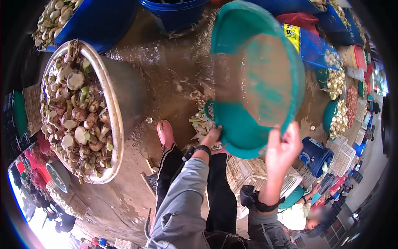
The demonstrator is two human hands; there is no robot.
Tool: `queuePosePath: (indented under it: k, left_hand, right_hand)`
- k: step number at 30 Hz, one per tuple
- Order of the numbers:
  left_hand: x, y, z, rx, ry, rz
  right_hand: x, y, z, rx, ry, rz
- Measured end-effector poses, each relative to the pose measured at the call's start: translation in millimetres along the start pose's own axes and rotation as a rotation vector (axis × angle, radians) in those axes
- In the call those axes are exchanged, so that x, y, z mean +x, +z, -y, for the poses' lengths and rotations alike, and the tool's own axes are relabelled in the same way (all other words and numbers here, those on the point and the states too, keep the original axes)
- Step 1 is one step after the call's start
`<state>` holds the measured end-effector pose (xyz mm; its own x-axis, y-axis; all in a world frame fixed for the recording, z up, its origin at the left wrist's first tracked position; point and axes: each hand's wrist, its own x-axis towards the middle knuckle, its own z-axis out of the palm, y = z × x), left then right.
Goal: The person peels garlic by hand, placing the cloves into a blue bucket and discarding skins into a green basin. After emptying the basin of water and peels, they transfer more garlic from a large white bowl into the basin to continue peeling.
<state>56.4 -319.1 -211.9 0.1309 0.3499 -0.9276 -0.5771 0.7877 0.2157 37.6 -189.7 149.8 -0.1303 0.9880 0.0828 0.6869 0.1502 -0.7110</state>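
Note:
A large green plastic basin (244, 128) is tilted in front of me, its inside facing me and smeared with brown mud or muddy water. At its lower left rim my left hand (214, 136) is closed around the edge. My right hand (284, 146) grips the rim at the lower right, with fingers curled over it. Leafy trimmings (201, 124) lie on the ground beside my left hand. To the left stands a white-rimmed tub (117, 124) heaped with muddy round root vegetables (78, 112), several showing pale cut faces.
Wet, muddy ground (174, 66) lies beneath. Blue tubs (176, 14) stand at the far side, one (99, 25) near heaped pale vegetables. Plastic crates (248, 170) and a blue bucket (315, 155) are at the right. Another person (296, 216) is at lower right. My pink boot (166, 133) shows below.

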Motion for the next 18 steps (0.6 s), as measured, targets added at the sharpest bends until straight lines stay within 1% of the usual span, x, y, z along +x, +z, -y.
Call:
queuePosePath:
  k: [1, 2, 3, 4, 5, 6, 7, 8, 9, 11, 12, 13, 15, 16, 17, 18]
  left_hand:
    - [-2.7, 10.5, -2.4, -0.06, 0.064, 0.049]
    - [-12.5, 20.0, -12.3, -0.07, 0.066, 0.049]
    - [-28.6, 27.3, -26.5, -0.125, 0.052, 0.092]
    - [-38.8, 27.4, -35.5, -0.177, 0.041, 0.136]
    - [-34.9, 20.2, -35.2, -0.181, 0.048, 0.134]
    - [-28.3, 11.5, -31.5, -0.186, 0.151, 0.15]
    - [-22.0, 4.1, -27.2, -0.19, 0.255, 0.168]
    - [-46.3, -6.0, -41.3, -0.452, 0.27, 0.19]
    - [-90.8, -20.6, -71.0, -0.472, 0.158, 0.157]
    - [-87.1, -59.8, -59.6, -0.635, 0.051, 0.306]
    - [-94.3, -73.5, -60.7, -0.678, 0.045, 0.306]
    - [-101.3, -86.6, -61.0, -0.716, 0.035, 0.306]
    - [-119.4, -105.8, -54.4, -0.645, 0.145, 0.055]
    - [-130.7, -111.8, -52.1, -0.637, 0.3, -0.021]
    - [-135.5, -118.6, -50.2, -0.626, 0.457, -0.084]
    - [-123.2, -135.4, -34.5, -0.676, 0.471, -0.096]
  right_hand:
    - [-3.4, -7.0, -3.0, -0.008, 0.018, -0.026]
    - [-5.1, -13.6, 3.8, -0.026, 0.061, -0.045]
    - [-5.8, -19.6, 11.1, -0.044, 0.108, -0.063]
    - [-3.6, -26.2, 8.5, -0.019, 0.055, -0.076]
    - [2.3, -33.7, 4.5, 0.007, 0.0, -0.091]
    - [8.2, -40.1, 2.7, 0.081, 0.032, -0.093]
    - [15.0, -53.5, -7.0, 0.079, 0.091, -0.076]
    - [19.4, -61.5, -13.1, 0.173, 0.159, -0.097]
    - [21.5, -64.7, -17.6, 0.268, 0.229, -0.118]
    - [19.2, -59.9, -29.6, 0.317, 0.261, -0.103]
    - [15.8, -57.6, -38.0, 0.361, 0.3, -0.09]
    - [9.9, -51.3, -45.7, 0.37, 0.394, -0.097]
    - [3.5, -27.1, -70.7, 0.525, 0.401, -0.017]
    - [2.5, -13.1, -85.8, 0.534, 0.482, -0.015]
    - [6.3, -3.6, -98.0, 0.577, 0.515, 0.096]
    - [12.4, 12.3, -122.2, 0.603, 0.462, 0.161]
